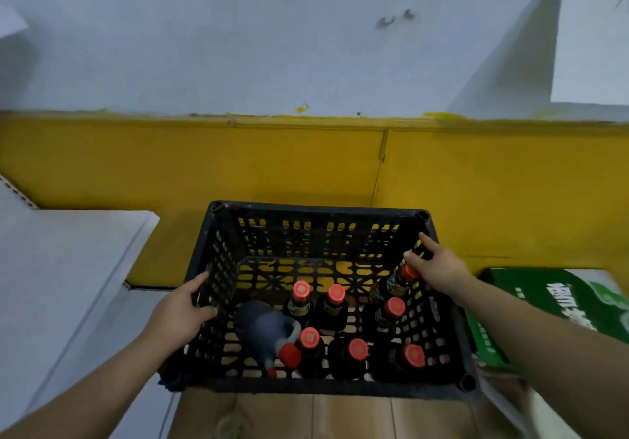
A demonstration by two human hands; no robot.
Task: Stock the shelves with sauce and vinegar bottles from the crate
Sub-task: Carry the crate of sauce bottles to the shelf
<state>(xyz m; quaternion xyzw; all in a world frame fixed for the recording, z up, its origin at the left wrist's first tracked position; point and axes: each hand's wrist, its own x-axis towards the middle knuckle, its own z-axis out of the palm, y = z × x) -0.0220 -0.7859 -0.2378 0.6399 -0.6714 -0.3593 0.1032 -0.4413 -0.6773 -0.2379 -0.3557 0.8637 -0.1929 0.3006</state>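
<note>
In the head view we look down into a black plastic lattice crate (316, 206) that stands on pale wooden planks (340, 416). Our left hand (177, 316) grips the crate's left wall, thumb inside the lattice and fingers wrapped round the outside. Our right hand (440, 270) lies over the crate's right rim with the forefinger stretched along it. The other fingers are hidden, so we cannot tell whether it is open or pinching anything.

Inside the crate, in its near half, stand dark glass bottles with red screw caps (336, 295), six of them upright in two rows. A seventh, the leaning bottle (406, 273), tilts against the crate's right wall, its cap just under our right hand. In the crate's near left corner a grey-blue plastic jug with a loop handle (263, 326) lies tipped over, red cap toward us. The far half of the crate floor is bare.

We judge the glass bottles heavy for their size, rigid, smooth and breakable. Each is best taken round the neck just below the cap and lifted straight up so it does not knock its neighbours. The jug should flex a little and is best carried by its handle.

Behind the crate runs a yellow painted panel (204, 166), to its left are white cardboard boxes (68, 268), and to its right is a green printed carton (544, 299). No shelf is plainly in view.
</note>
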